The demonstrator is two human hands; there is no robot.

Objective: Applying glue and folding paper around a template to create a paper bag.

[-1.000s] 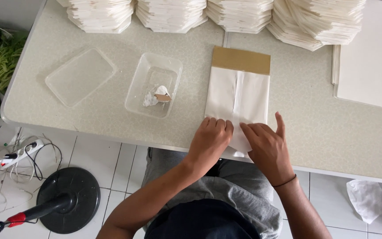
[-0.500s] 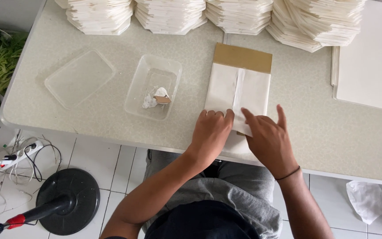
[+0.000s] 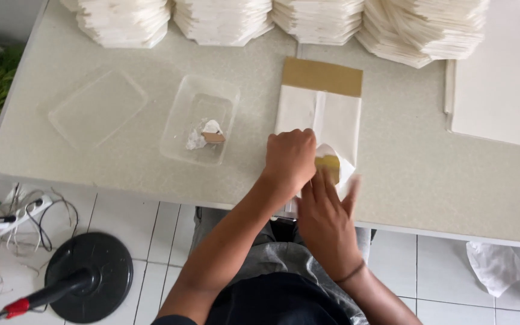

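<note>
- The flat white paper bag with a brown strip at its far end point(image 3: 319, 111) lies on the speckled pale table point(image 3: 404, 168), near the front edge.
- The left hand point(image 3: 290, 159) is curled in a loose fist and presses down on the bag's near end.
- The right hand point(image 3: 326, 219) lies flat with fingers close together, touching the folded-up corner.
- A clear plastic tub with white paste point(image 3: 201, 119) sits just left of the bag.
- A clear flat lid point(image 3: 97, 108) lies further left.
- Stacks of white paper bags point(image 3: 308, 21) line the far edge.

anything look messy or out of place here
Mostly tidy. The tub holds a smear of white paste, none spilled on the table. A cable tangle lies on the floor. The paper bag sits slightly askew under the hands.
</note>
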